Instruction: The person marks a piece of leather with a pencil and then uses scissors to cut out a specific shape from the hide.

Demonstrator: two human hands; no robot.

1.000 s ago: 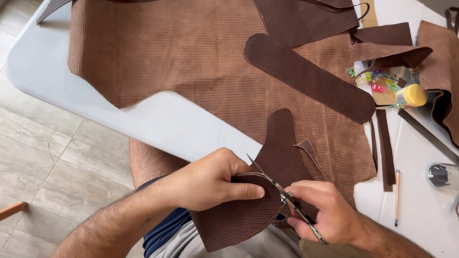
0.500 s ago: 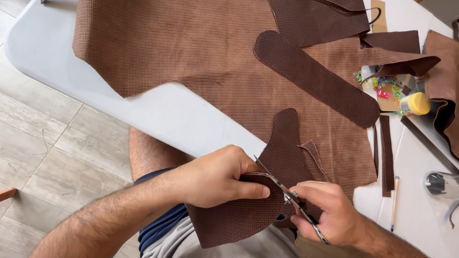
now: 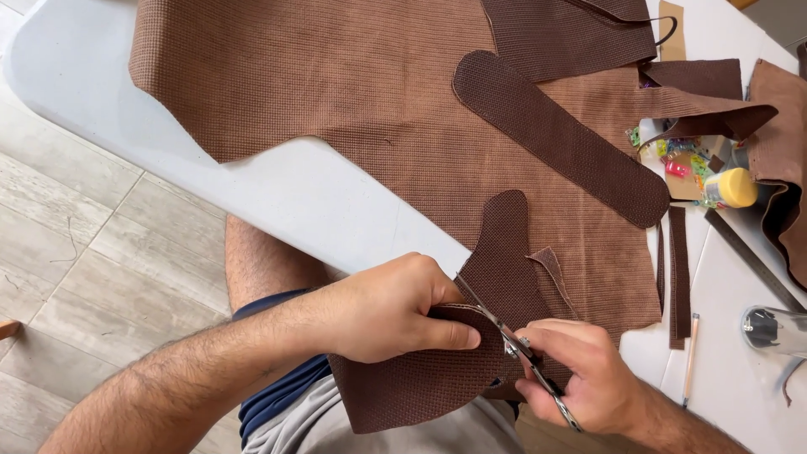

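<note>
My left hand (image 3: 387, 307) pinches a dark brown textured cut piece (image 3: 496, 277) that hangs over the near edge of the white table (image 3: 277, 189). My right hand (image 3: 580, 378) grips small metal scissors (image 3: 513, 340), whose blades lie along the piece's edge just beside my left thumb. The piece rests partly on a large lighter brown sheet of the same textured material (image 3: 336, 76) spread across the table. A thin offcut flap (image 3: 551, 265) sticks up to the right of the piece.
A long rounded dark brown strip (image 3: 559, 139) lies on the sheet. More brown pieces (image 3: 572, 29) sit at the back. At the right are narrow offcut strips (image 3: 677, 277), a pencil (image 3: 691, 357), a yellow-capped bottle (image 3: 730, 187), a ruler (image 3: 752, 261) and a metal tool (image 3: 769, 328). Tiled floor lies left.
The view has shifted slightly, so the table contents sit lower and further right. Both hands stay on the piece, and the scissors have edged a little along its edge.
</note>
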